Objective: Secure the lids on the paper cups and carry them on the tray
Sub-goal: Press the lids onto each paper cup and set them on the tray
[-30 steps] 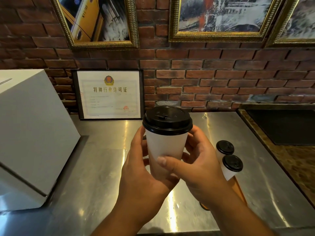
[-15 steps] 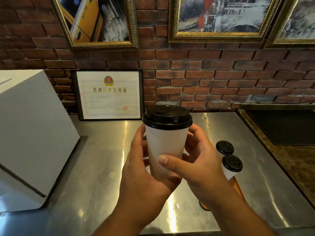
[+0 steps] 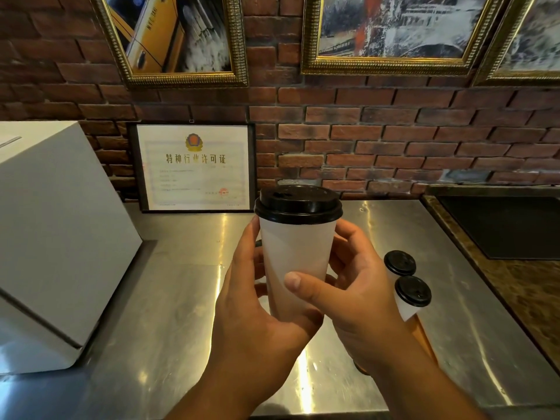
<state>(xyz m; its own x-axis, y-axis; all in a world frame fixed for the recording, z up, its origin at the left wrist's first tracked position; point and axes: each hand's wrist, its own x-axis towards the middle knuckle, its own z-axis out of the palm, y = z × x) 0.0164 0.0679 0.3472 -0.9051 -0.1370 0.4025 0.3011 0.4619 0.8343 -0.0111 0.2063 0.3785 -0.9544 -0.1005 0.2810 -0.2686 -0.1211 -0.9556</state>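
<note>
Left hand (image 3: 257,313) and right hand (image 3: 357,298) gripping white cup (image 3: 295,253), black lid (image 3: 298,204) hiding contents, two capped cups (image 3: 412,294) sitting right of it, tray (image 3: 422,338) mostly hidden

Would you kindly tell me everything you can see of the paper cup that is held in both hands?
The paper cup is tall, plain matte white and narrows toward its base. A black plastic lid with a small sip opening sits on its rim, apparently level all round. The cup is upright, held above the steel counter. The left hand wraps its lower left side and the right hand holds the right, thumb across the front. Its base is hidden.
</note>
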